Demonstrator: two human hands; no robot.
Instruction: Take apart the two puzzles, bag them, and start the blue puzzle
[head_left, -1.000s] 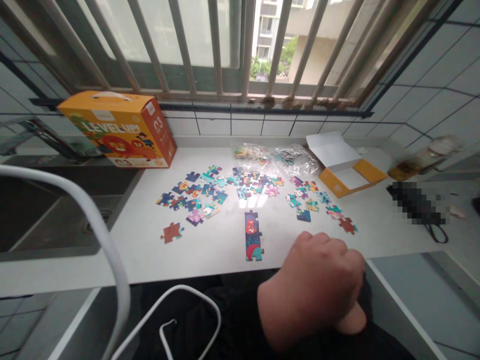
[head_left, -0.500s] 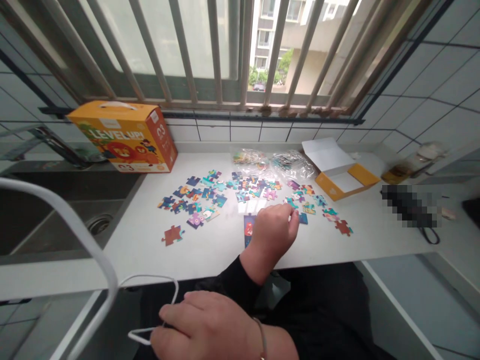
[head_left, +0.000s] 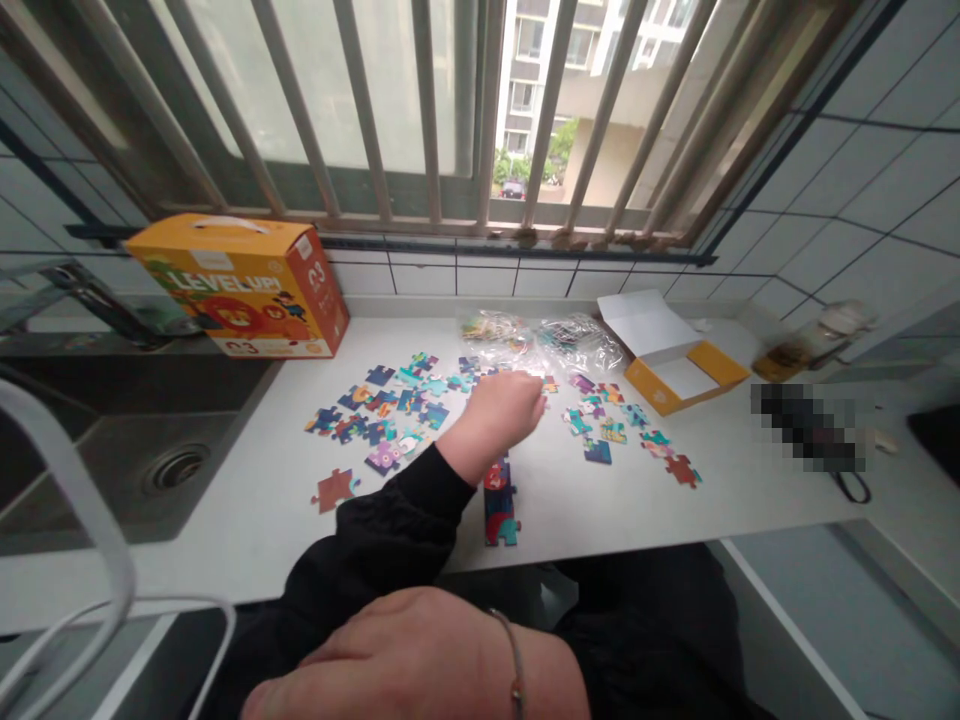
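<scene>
My left hand (head_left: pixel 499 412) reaches over the middle of the scattered jigsaw pieces, back of the hand up. Its fingers are curled down, and whatever they hold or touch is hidden beneath. Below its wrist, a narrow joined strip of puzzle (head_left: pixel 499 505) with red figures on dark blue lies near the counter's front edge. Close to the camera is my right hand (head_left: pixel 405 655), with a thin bracelet at the wrist; its fingertips are out of sight. Loose jigsaw pieces (head_left: pixel 409 405) spread to the left, and several more pieces (head_left: pixel 598 451) lie to the right.
An orange carton (head_left: pixel 247 290) stands at the back left beside the sink (head_left: pixel 169 510). Clear plastic bags (head_left: pixel 577 340) and an opened yellow box (head_left: pixel 679 380) are at the back. A white cable (head_left: pixel 82 490) crosses the left foreground. A bottle (head_left: pixel 810 340) stands far right.
My left hand has moved forward and left, off the strip of puzzle and over the middle pieces. My right hand has dropped lower in view, and the white cable has shifted left.
</scene>
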